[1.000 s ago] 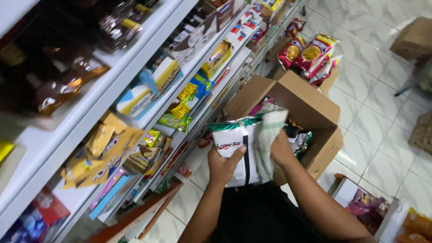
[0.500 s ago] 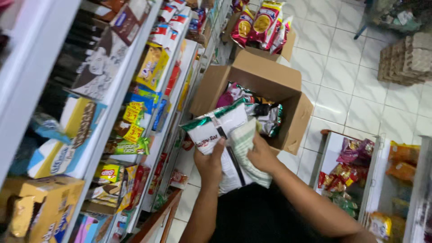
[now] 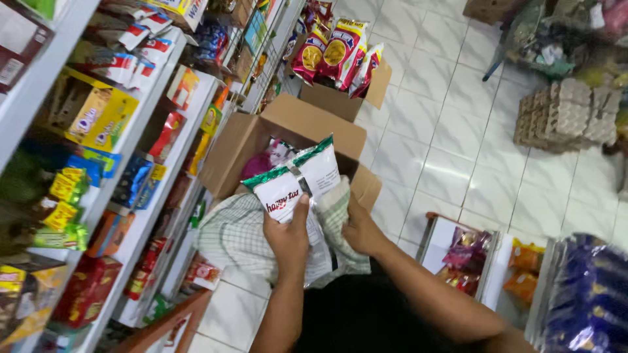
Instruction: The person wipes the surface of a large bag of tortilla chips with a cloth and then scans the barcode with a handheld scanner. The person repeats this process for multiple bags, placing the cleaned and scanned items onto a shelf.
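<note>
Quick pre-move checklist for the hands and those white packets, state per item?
1. Left hand grips the white packets: ok.
2. Right hand on the checked cloth beside the packets: ok.
3. Open box directly past the packets, flaps up: ok.
4. Free room in the box: cannot tell, goods show inside.
5. Number of packets in the stack: cannot tell.
6. Shelf to the left, full of goods: not ok for space.

**What I counted**

I had two hands in view, my left hand (image 3: 288, 238) and right hand (image 3: 362, 230). I counted two white-and-green snack bags (image 3: 296, 186), one checked cloth (image 3: 234, 236), two open cardboard boxes (image 3: 252, 134), and one stack of egg trays (image 3: 566, 116).
</note>
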